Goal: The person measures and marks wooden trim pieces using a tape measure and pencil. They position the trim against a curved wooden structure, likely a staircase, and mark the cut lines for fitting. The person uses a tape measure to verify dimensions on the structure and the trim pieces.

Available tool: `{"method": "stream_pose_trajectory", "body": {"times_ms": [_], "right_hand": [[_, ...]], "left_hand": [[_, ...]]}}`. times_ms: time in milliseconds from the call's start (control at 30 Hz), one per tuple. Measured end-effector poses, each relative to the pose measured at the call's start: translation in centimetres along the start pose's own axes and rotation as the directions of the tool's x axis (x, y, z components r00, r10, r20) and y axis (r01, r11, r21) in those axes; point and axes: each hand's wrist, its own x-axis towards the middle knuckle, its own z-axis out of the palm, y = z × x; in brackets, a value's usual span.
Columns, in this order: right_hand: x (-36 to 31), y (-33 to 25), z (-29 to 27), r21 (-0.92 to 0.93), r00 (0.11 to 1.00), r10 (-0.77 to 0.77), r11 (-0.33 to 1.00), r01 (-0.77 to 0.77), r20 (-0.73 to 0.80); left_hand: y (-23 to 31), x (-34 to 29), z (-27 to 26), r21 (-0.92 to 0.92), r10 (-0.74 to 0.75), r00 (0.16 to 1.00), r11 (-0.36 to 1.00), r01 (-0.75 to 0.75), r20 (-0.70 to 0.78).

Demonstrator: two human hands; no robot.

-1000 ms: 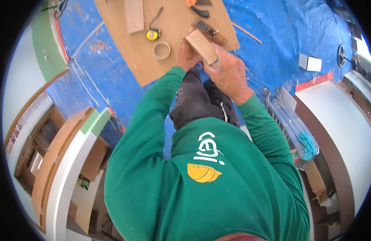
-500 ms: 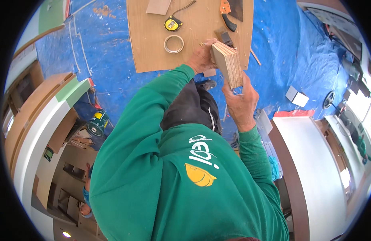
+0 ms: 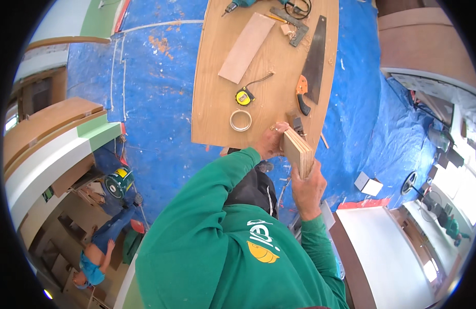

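Note:
Between my two hands is a stack of flat wooden pieces point(image 3: 298, 152), tilted, with its layered edges facing up. My left hand point(image 3: 271, 140) grips the far left end, and my right hand point(image 3: 308, 187) is wrapped round the near end. The stack is just off the near edge of the wooden tabletop point(image 3: 212, 118). Close beyond it lies a hand plane point(image 3: 296, 125), partly hidden by the stack and fingers. A roll of tape point(image 3: 240, 120) and a yellow-and-black tape measure point(image 3: 244, 96) rest left of the plane.
A handsaw point(image 3: 314, 62) with an orange-and-black handle lies along the right. Farther back are a thin board point(image 3: 246, 48), a carpenter's square point(image 3: 299, 34) and a drill point(image 3: 240, 5). Blue sheeting point(image 3: 160, 92) covers the floor. Another person point(image 3: 93, 260) is at lower left.
The view has shifted, so more of the tabletop shows, with the square and drill now visible. Both hands still hold the stack, which appears lower in the picture. More of the other person shows.

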Motion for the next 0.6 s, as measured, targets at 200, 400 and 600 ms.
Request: {"method": "stream_pose_trajectory", "body": {"times_ms": [200,400,600], "right_hand": [[0.5,1.1,-0.6,-0.039,1.0,0.004,0.999,-0.003,0.017],[0.4,0.9,-0.7,-0.073,1.0,0.017,0.997,-0.016,0.012],[-1.7,0.7,-1.2,-0.091,0.98,-0.197,0.976,0.199,0.029]], "left_hand": [[3.3,-0.7,-1.4,0.193,-0.329,0.941,0.931,0.31,0.077],[5.6,-6.6,-0.5,-0.256,-0.91,0.4,0.364,0.896,0.108],[9.9,-1.0,1.9,-0.735,-0.731,0.123,-0.635,0.238,0.672]]}}
